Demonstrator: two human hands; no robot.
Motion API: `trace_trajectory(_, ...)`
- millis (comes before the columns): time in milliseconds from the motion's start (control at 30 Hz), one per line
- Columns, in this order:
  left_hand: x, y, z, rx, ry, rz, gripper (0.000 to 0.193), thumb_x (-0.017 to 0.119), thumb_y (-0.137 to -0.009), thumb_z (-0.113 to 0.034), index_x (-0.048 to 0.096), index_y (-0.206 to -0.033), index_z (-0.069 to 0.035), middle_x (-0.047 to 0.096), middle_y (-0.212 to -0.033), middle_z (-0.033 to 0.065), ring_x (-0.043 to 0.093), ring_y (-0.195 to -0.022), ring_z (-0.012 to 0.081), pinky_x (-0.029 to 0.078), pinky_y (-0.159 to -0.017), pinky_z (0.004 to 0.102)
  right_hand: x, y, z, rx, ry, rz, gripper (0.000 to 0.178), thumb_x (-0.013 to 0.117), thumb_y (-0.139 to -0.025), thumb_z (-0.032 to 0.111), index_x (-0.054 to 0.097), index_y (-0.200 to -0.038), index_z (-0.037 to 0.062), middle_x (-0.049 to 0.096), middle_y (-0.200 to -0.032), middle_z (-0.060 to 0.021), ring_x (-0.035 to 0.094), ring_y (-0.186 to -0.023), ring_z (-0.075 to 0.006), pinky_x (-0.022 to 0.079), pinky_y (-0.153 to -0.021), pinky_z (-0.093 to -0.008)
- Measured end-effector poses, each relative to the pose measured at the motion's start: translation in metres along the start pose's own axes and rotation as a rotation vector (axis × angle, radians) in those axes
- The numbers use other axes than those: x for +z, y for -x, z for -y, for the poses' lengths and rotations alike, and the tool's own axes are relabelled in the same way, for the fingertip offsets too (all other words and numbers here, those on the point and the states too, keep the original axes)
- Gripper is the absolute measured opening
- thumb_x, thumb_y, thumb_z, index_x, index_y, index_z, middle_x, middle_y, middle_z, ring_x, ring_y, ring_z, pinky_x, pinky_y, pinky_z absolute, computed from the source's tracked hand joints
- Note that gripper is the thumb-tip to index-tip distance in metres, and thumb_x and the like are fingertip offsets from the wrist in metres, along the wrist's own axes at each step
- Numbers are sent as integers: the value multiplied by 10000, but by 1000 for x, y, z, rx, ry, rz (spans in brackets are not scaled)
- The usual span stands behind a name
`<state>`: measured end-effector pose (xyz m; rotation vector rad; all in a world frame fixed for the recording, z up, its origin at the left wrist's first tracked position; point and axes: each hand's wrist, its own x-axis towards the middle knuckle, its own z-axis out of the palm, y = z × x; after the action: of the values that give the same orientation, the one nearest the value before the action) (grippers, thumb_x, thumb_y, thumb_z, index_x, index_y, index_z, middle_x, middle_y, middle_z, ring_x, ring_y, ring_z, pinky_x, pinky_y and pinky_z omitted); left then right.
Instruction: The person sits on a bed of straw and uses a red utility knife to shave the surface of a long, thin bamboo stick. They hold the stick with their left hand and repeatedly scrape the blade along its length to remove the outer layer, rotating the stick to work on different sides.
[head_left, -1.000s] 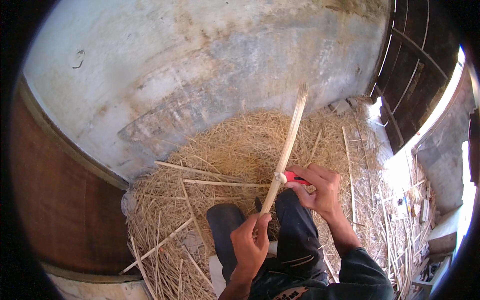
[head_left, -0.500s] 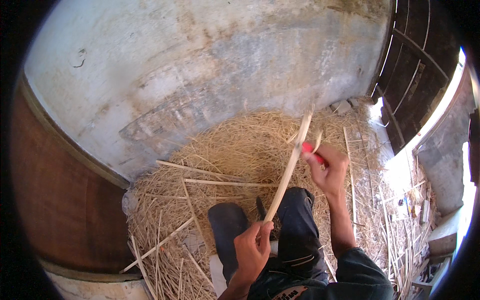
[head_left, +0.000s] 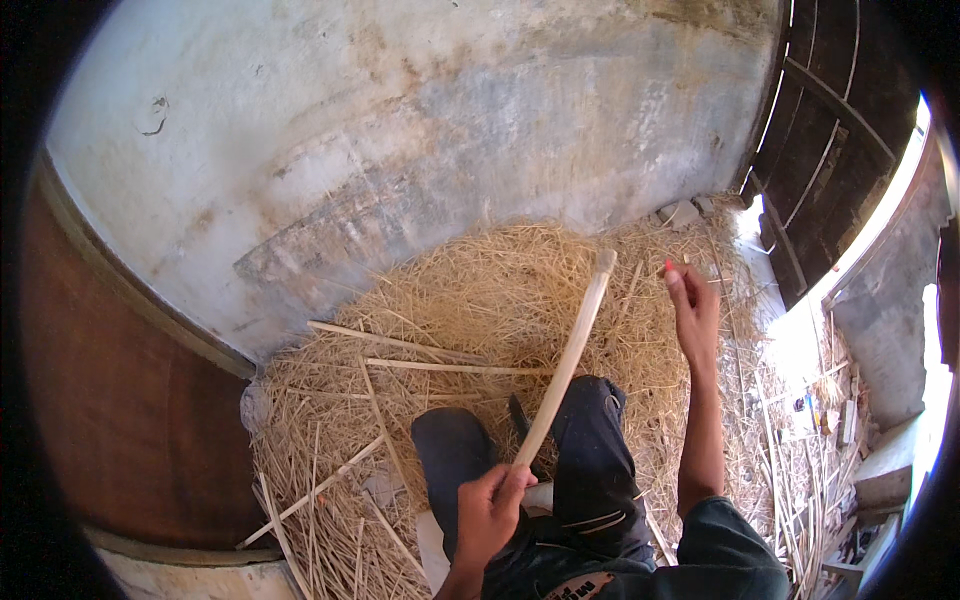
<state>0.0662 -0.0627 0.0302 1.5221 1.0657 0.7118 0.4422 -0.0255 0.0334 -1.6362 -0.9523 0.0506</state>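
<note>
My left hand (head_left: 490, 507) is closed around the lower end of a pale bamboo strip (head_left: 568, 365). The strip slants up and away to the right, its far end over the straw. Off to the right of that end, my right hand (head_left: 693, 300) is raised and closed on a small red tool (head_left: 669, 266). Only a red tip of the tool shows past the fingers, and the rest is hidden. The tool is apart from the strip. Between my knees is a dark, narrow blade-like piece (head_left: 519, 417), partly covered by the strip.
Straw-like shavings (head_left: 500, 290) cover the floor before me, with several long strips (head_left: 325, 490) lying left and right. A stained wall (head_left: 420, 150) rises beyond. A brown panel (head_left: 130, 380) stands at left, a dark slatted door (head_left: 825, 140) at right, with broken blocks (head_left: 680, 213) beside it.
My right hand has moved off the bamboo strip, up and to the right, with the red tool. The strip's near end and my left hand have shifted slightly down and left.
</note>
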Motion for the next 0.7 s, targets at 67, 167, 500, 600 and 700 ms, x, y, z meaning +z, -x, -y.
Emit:
trace_trajectory(67, -2, -11, 7, -4, 8, 14, 295, 630, -1098, -255, 756, -988, -12, 550, -629, -33, 456, -509, 28, 340, -464, 264, 3, 19, -4, 2, -48, 96, 380, 652, -1070, 372, 705, -1162, 7, 601, -826, 11, 497, -768, -92, 397, -684, -284)
trace_trajectory(167, -1, -19, -2, -21, 81, 21, 252, 650, -1078, -226, 761, -1054, -1, 544, -637, -25, 440, -599, 24, 341, -518, 267, 10, 46, 12, 82, -320, 190, 377, 667, -1058, 364, 710, -1144, -1, 606, -829, 27, 519, -768, -91, 421, -694, -281)
trace_trajectory(500, 3, -30, -18, 33, 74, 167, 279, 627, -1094, -232, 735, -1064, 24, 610, -646, 1, 549, -537, 49, 418, -498, 261, 38, 71, 74, 316, -661, 293, 318, 784, -980, 199, 730, -1198, -27, 690, -898, 19, 605, -815, -68, 471, -720, -249)
trace_trajectory(600, 10, -35, -23, 135, 67, 73, 278, 631, -1092, -236, 743, -1088, 19, 622, -653, 6, 572, -552, 58, 433, -504, 263, 41, 73, 70, 360, -720, 330, 301, 787, -980, 209, 737, -1165, -23, 699, -909, 9, 612, -841, -72, 476, -756, -253)
trace_trajectory(700, 14, -43, -41, 146, 73, 38, 279, 637, -1091, -238, 756, -1089, 14, 614, -652, 2, 565, -560, 57, 422, -506, 260, 46, 77, 84, 329, -698, 302, 286, 781, -985, 225, 738, -1126, -21, 695, -896, 9, 616, -844, -80, 476, -774, -258)
